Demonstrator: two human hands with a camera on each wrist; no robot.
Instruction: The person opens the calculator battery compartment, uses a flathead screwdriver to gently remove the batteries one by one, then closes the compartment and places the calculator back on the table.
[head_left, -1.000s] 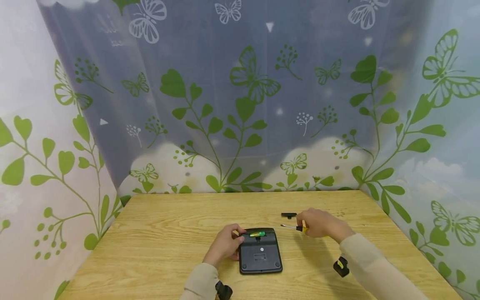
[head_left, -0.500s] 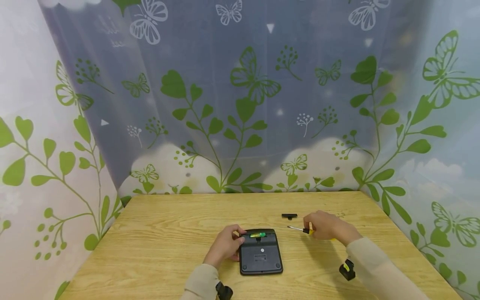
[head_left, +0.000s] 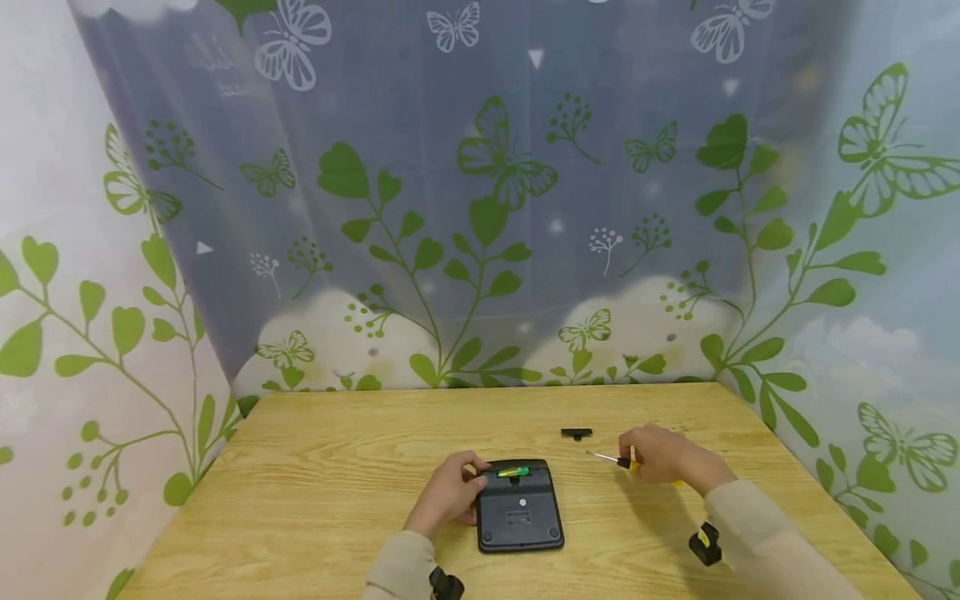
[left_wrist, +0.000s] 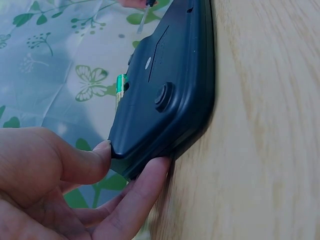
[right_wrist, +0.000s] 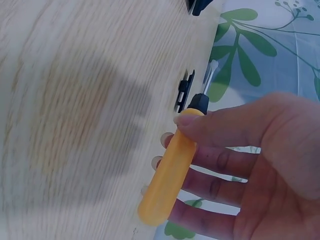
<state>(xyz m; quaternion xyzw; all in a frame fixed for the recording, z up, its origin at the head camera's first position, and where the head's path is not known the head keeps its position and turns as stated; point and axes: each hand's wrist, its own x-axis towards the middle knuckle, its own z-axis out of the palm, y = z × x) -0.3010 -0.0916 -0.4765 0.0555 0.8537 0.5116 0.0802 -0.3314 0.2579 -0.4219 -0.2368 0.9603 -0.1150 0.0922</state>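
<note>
A black calculator lies back side up on the table, its battery slot uncovered at the far end. One green battery sits in that slot, one end sticking up in the left wrist view. My left hand grips the calculator's far left corner, thumb on the back and fingers at its edge and underside. To the right, my right hand holds a screwdriver by its yellow handle, above the table. The screwdriver's metal tip points left, apart from the calculator. A small black battery cover lies beyond the tip.
The wooden table ends at a patterned curtain behind it. More curtain hangs at the left and right sides. Each wrist wears a small black camera.
My right hand has drawn the screwdriver to the right and slightly toward me, farther from the calculator. My left hand, the calculator and the cover stay in place.
</note>
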